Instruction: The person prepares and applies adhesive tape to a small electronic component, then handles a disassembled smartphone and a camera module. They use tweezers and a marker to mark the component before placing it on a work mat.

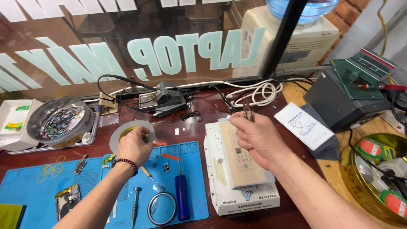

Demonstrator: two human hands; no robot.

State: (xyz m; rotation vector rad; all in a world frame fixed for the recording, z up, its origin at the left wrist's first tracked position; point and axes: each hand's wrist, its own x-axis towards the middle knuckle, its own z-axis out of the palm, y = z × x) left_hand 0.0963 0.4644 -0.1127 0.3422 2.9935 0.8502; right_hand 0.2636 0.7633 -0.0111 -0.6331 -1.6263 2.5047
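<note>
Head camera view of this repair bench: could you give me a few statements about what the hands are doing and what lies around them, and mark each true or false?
1. The left hand holds a roll of tape. True.
2. The right hand holds a hammer. False: it holds tweezers, tips up.
3. A blue-handled screwdriver lies on the blue mat. True.
4. The white machine sits left of the mat. False: it sits to the right.
5. The left wrist wears a bead bracelet. True.

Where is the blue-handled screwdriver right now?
The blue-handled screwdriver lies on the blue mat, right of the round ring, left of the white heating plate.
</note>
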